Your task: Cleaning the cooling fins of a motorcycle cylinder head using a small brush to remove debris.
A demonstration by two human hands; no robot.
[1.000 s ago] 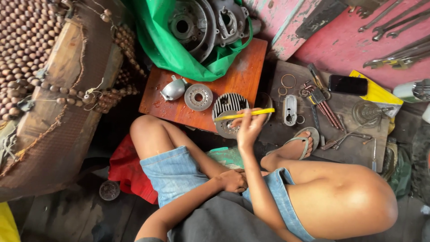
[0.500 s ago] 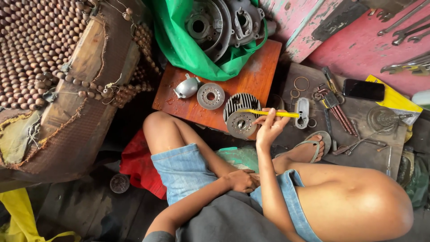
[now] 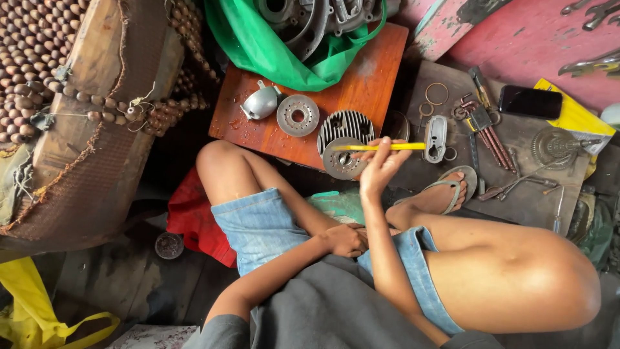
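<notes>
Right hand (image 3: 381,169) pinching slim yellow stick (image 3: 381,147), over ribbed metal cylinder head (image 3: 345,132)

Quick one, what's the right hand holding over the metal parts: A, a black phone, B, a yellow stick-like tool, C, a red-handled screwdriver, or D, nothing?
B: the right hand pinches a thin yellow tool level above the round metal disc, while the black phone lies untouched on the floor.

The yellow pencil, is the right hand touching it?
Touching. The head view shows the right hand with its fingers wrapped around the thin yellow pencil, holding it level above the round finned metal part.
</notes>
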